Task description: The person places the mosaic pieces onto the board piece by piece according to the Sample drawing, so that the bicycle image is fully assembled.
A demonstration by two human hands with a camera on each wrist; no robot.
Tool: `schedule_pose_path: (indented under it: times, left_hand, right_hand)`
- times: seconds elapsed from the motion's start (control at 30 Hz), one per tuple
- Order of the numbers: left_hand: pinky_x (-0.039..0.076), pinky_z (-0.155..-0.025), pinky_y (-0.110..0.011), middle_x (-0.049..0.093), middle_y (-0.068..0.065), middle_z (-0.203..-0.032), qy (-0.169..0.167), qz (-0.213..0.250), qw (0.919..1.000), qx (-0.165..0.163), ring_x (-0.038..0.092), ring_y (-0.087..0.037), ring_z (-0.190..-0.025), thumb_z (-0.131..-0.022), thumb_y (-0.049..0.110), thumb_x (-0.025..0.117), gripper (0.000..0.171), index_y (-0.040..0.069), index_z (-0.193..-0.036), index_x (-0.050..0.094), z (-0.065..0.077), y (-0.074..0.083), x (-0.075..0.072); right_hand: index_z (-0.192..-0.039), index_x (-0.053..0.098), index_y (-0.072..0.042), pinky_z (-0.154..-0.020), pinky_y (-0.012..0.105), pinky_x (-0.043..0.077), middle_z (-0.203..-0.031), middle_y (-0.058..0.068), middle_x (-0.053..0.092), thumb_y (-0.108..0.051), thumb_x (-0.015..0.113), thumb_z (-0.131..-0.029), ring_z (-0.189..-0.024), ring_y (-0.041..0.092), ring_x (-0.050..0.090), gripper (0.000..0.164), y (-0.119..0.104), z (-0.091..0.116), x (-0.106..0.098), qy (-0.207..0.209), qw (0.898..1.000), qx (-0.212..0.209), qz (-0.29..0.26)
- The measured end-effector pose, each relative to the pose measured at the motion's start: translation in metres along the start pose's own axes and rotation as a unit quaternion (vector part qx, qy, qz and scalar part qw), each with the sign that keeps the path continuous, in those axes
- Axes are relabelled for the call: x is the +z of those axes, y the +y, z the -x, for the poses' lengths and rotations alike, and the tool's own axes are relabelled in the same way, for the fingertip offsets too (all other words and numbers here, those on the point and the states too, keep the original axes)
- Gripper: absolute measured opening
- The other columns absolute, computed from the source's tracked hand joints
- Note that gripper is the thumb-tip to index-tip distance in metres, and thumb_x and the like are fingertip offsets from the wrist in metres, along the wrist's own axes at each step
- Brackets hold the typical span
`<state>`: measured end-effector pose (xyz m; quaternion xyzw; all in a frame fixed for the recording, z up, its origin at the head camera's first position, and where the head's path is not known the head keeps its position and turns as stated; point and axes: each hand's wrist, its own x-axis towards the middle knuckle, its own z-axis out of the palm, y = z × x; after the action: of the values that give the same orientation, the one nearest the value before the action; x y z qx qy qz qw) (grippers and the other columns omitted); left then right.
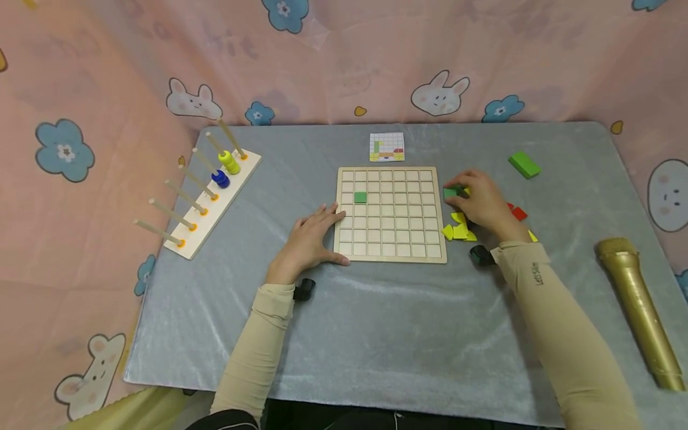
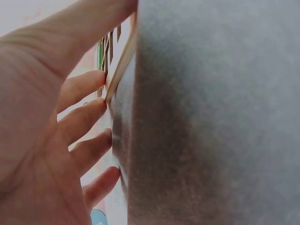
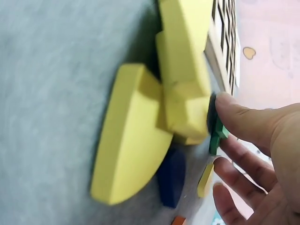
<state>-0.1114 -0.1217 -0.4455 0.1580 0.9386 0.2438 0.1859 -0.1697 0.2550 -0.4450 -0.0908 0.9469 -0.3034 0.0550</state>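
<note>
A wooden grid board lies flat, with one green square block in a cell at its upper left. My left hand rests at the board's left edge, fingers spread and thumb by the near corner; the left wrist view shows the fingertips along the wooden edge. Just past the board's right side, my right hand pinches a green block between thumb and fingers. Below that hand are several yellow pieces, one with a curved side, and a dark blue piece.
A small pattern card lies behind the board. Red pieces and a green block are to the right, and a gold microphone lies further right. At left stands a peg rack with blue and yellow rings.
</note>
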Motion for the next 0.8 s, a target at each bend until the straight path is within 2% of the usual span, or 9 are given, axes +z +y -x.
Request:
schedule_pose_path:
  times: [0.2,0.33,0.5,0.8]
  left_hand:
    - [0.021,-0.130,-0.056,0.018,0.004,-0.179,0.001,-0.003,1.0000,0.001,0.013,-0.023,-0.167,-0.075,0.046,0.096,0.111,0.022,-0.167,0.038,0.000,-0.001,0.001]
    - [0.021,-0.130,-0.057,0.019,0.003,-0.179,0.002,-0.003,1.0000,0.002,0.014,-0.023,-0.167,-0.076,0.046,0.095,0.110,0.022,-0.167,0.038,-0.001,-0.001,0.000]
    - [0.021,-0.130,-0.057,0.019,0.004,-0.179,-0.001,-0.004,1.0000,0.003,0.014,-0.023,-0.167,-0.076,0.045,0.095,0.110,0.022,-0.167,0.038,0.000,-0.001,0.000]
    - [0.021,-0.130,-0.056,0.019,0.004,-0.179,-0.001,-0.003,1.0000,-0.001,0.013,-0.023,-0.167,-0.075,0.047,0.095,0.111,0.022,-0.167,0.038,-0.002,-0.003,0.001]
  right_hand:
    - [-0.129,0.072,0.004,-0.103,0.063,0.045,-0.127,0.030,0.063,-0.012,0.075,-0.099,-0.117,0.047,0.056,0.034,-0.011,-0.005,0.004,0.013,1.000,-0.013,0.024]
    - [-0.130,0.071,0.002,-0.102,0.061,0.046,-0.125,0.028,0.065,-0.016,0.076,-0.100,-0.116,0.044,0.056,0.035,-0.025,-0.010,0.010,0.006,1.000,-0.010,0.017]
    - [-0.125,0.074,0.003,-0.093,0.055,0.049,-0.115,0.025,0.069,-0.014,0.077,-0.098,-0.106,0.040,0.060,0.032,-0.045,-0.017,0.025,-0.001,0.998,-0.055,-0.021]
    - [-0.123,0.076,0.002,-0.098,0.055,0.049,-0.113,0.021,0.066,-0.015,0.079,-0.097,-0.110,0.039,0.060,0.031,-0.086,-0.030,0.052,-0.022,0.993,-0.098,-0.060]
